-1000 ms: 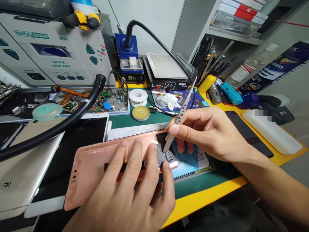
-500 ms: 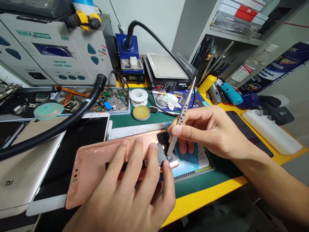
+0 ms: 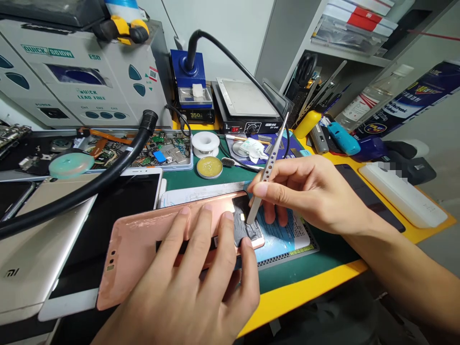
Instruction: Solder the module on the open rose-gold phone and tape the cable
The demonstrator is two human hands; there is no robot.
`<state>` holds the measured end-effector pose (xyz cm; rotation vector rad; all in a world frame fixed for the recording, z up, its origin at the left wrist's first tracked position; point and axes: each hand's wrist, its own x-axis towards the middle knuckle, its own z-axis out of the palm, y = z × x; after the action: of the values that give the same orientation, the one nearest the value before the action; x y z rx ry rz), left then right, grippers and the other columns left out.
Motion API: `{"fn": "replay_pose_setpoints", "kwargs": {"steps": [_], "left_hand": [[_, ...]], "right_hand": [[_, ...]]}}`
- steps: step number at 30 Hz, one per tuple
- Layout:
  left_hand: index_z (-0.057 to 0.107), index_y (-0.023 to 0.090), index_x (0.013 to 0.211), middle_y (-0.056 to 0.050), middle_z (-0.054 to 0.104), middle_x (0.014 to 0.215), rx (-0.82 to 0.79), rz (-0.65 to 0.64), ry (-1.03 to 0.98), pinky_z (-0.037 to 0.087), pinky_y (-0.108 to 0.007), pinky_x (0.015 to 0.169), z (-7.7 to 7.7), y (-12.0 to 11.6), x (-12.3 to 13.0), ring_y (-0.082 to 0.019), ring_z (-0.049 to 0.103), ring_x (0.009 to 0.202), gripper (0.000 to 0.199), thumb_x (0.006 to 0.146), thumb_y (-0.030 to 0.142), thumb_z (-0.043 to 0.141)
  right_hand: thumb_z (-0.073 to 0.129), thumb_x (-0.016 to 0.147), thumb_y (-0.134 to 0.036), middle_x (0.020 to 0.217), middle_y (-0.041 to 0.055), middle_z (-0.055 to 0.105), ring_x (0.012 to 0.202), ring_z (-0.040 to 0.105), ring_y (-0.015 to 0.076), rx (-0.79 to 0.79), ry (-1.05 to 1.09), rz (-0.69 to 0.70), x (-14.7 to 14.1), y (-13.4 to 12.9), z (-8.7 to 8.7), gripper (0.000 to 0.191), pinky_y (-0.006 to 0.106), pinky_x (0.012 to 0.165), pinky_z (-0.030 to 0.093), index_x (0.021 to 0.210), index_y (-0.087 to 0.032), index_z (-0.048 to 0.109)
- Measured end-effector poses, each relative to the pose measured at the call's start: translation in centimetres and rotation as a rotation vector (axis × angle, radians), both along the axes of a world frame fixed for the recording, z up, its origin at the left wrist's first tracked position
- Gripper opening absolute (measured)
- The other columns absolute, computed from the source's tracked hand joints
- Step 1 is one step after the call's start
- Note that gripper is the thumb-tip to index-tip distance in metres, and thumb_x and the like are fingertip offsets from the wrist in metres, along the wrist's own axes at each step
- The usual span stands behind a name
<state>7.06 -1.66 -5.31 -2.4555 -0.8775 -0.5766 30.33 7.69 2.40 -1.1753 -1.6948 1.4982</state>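
Observation:
A pink phone back cover (image 3: pixel 132 239) lies at a slant, its inner side up, with wrinkled black film (image 3: pixel 244 230) at its right end. Spread across the cover, my left hand (image 3: pixel 201 268) presses it down with its fingertips; its thumb is largely hidden. My right hand (image 3: pixel 291 191) pinches metal tweezers (image 3: pixel 268 167) with a row of holes. The broad end of the tweezers touches the film, and their pointed end sticks up and away. Under the cover's right end is a blue and white sheet (image 3: pixel 283 235).
A black hose (image 3: pixel 108 184) crosses over the phones on the left. Behind stand a grey soldering station (image 3: pixel 79 81), a heating plate (image 3: pixel 247 100), a solder spool (image 3: pixel 205 143) and an open yellow tin (image 3: pixel 209 167). Bottles and a white case (image 3: pixel 402 196) are at the right.
My right hand and the tweezers have shifted slightly up and left, so the broad end touches the film a little higher. My left hand has barely moved.

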Motion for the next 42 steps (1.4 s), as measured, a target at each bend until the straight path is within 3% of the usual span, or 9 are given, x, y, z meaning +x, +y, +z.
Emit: {"fn": "replay_pose_setpoints", "kwargs": {"steps": [3,7,15,21,27,39,42], "left_hand": [[0.065,0.023,0.134,-0.017,0.073,0.144,-0.059,-0.027,-0.028,0.048,-0.075,0.121,0.1,0.0,0.2,-0.04,0.068,0.135,0.044,0.098,0.048,0.071],[0.068,0.023,0.131,-0.017,0.071,0.147,-0.076,-0.043,-0.046,0.044,-0.077,0.123,0.2,0.2,0.4,-0.041,0.065,0.139,0.046,0.096,0.053,0.073],[0.065,0.02,0.136,-0.02,0.072,0.145,-0.048,-0.001,-0.012,0.05,-0.073,0.119,0.2,-0.4,-0.4,-0.042,0.067,0.137,0.047,0.097,0.045,0.074],[0.068,0.023,0.131,-0.017,0.07,0.148,-0.079,-0.035,-0.046,0.044,-0.077,0.124,-0.3,-0.1,0.1,-0.041,0.065,0.14,0.045,0.097,0.052,0.073],[0.068,0.023,0.131,-0.017,0.07,0.149,-0.082,-0.037,-0.041,0.044,-0.078,0.124,-0.5,0.4,0.5,-0.041,0.064,0.141,0.045,0.097,0.053,0.073],[0.067,0.024,0.132,-0.016,0.071,0.148,-0.084,-0.037,-0.041,0.045,-0.077,0.123,0.1,0.5,0.3,-0.04,0.066,0.139,0.043,0.098,0.05,0.073],[0.064,0.02,0.135,-0.021,0.071,0.144,-0.038,-0.026,-0.017,0.049,-0.074,0.119,0.1,0.1,-0.1,-0.043,0.068,0.135,0.044,0.099,0.044,0.071]], "right_hand": [[0.093,0.088,-0.042,0.059,0.0008,0.073,0.046,0.063,0.0115,0.006,0.014,-0.017,0.0,-0.2,0.0,0.033,0.02,0.044,0.053,0.077,-0.015,0.076],[0.095,0.086,-0.035,0.061,0.0008,0.075,0.049,0.066,0.0112,-0.013,0.049,0.011,0.0,-0.4,0.0,0.031,0.019,0.047,0.054,0.073,-0.016,0.075],[0.095,0.086,-0.044,0.062,0.0015,0.074,0.051,0.066,0.0122,-0.032,0.062,0.031,0.2,-0.3,0.0,0.038,0.021,0.048,0.055,0.075,-0.015,0.074],[0.095,0.087,-0.041,0.062,0.0018,0.073,0.053,0.065,0.0126,-0.009,0.011,0.045,0.3,-0.3,0.2,0.035,0.021,0.049,0.053,0.075,-0.016,0.074],[0.09,0.089,-0.056,0.063,0.004,0.073,0.053,0.065,0.0137,-0.008,0.008,0.062,0.2,-0.4,0.2,0.046,0.023,0.047,0.051,0.074,-0.016,0.072],[0.09,0.09,-0.053,0.066,0.0039,0.073,0.055,0.065,0.0131,0.008,-0.001,0.061,0.1,-0.7,0.2,0.046,0.023,0.05,0.053,0.072,-0.016,0.071],[0.09,0.09,-0.05,0.065,0.0044,0.073,0.053,0.064,0.0131,0.016,-0.039,0.068,0.1,-0.8,0.3,0.043,0.023,0.048,0.052,0.071,-0.016,0.072]]}}
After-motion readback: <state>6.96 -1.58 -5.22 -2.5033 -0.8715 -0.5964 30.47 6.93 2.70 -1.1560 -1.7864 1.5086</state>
